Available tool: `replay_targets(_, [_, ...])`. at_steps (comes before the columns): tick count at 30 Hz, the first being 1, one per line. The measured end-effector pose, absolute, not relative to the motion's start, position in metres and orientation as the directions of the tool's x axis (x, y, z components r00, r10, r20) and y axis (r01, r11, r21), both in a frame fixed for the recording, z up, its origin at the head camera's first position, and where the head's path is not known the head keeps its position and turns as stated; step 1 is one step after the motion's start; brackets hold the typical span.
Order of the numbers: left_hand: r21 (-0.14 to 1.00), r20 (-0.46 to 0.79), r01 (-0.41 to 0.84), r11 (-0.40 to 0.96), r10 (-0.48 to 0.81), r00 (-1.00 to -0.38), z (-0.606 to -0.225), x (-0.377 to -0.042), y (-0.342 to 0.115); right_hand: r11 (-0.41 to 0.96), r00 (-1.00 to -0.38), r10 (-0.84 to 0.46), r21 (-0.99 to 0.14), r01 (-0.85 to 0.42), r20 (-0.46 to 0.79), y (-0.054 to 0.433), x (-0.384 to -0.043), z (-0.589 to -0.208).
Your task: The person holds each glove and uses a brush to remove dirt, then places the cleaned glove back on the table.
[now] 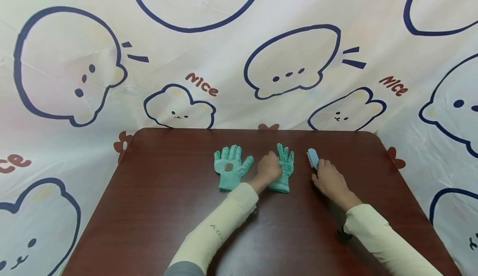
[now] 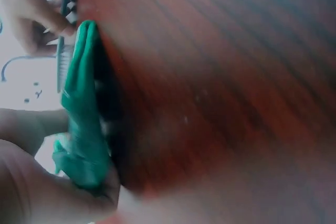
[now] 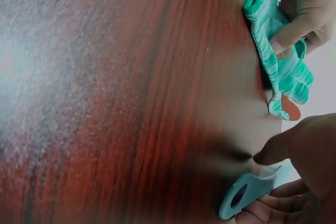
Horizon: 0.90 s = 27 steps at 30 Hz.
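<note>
On the dark reddish-brown table (image 1: 149, 218), near its far edge, two green gloves lie side by side with their fingers pointing away from the person. The left hand (image 1: 269, 169) pinches the near side of the right-hand glove (image 1: 286, 177) between thumb and fingers, and the left wrist view, though blurred, shows the fabric between them. The other glove (image 1: 234, 179), palm spread and marked with a brown spot (image 1: 229, 167), lies untouched just left of that hand. To the right of the gloves, the right hand (image 1: 331, 182) holds a light blue brush (image 1: 313, 158), its fingers curled about the handle, which has an opening near its end; the bristles face the gloves. Pale sleeves (image 1: 220, 222) cover both forearms, and a cloth (image 1: 224, 56) printed with cartoon faces hangs behind the table.
</note>
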State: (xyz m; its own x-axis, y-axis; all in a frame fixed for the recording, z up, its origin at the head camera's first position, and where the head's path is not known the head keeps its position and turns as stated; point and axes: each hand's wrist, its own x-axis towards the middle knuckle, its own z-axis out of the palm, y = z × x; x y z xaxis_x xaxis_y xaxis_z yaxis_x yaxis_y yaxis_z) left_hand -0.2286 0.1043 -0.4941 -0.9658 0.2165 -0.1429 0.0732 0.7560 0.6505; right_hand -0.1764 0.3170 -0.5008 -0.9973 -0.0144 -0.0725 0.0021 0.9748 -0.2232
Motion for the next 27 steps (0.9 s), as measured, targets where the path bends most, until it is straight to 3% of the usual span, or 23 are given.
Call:
replay_targets(4, [0.862,-0.219,-0.142,0.487,0.105,-0.970,-0.493,-0.232,0.097,0.976,-0.997,-0.012,-0.216,0.003,-0.071,0.317,-0.175,-0.503])
replay_targets(8, [0.949,-0.286,-0.274,0.157,0.060,-0.956,-0.488,-0.236,0.089,0.976,-0.998,-0.004,-0.218,0.010,-0.065,0.319,-0.175,-0.504])
replay_targets(14, [0.906,-0.345,-0.354,-0.231,0.083,-0.935,-0.482,-0.242,0.087,0.977,-0.999,-0.002,-0.215,0.007,-0.045,0.320,-0.176,-0.503])
replay_targets(18, [0.756,-0.332,-0.392,-0.525,0.209,-0.920,-0.477,-0.241,0.091,0.976,-0.999,0.002,-0.217,0.012,-0.050,0.321,-0.176,-0.502])
replay_targets(22, [0.683,-0.299,-0.421,-0.597,0.298,-0.907,-0.472,-0.238,0.094,0.967,-0.998,0.011,-0.254,0.028,-0.069,0.321,-0.176,-0.501])
replay_targets(27, [0.710,-0.318,-0.458,-0.535,0.336,-0.886,-0.473,-0.238,0.098,0.934,-0.987,0.038,-0.345,0.091,-0.158,0.322,-0.176,-0.496])
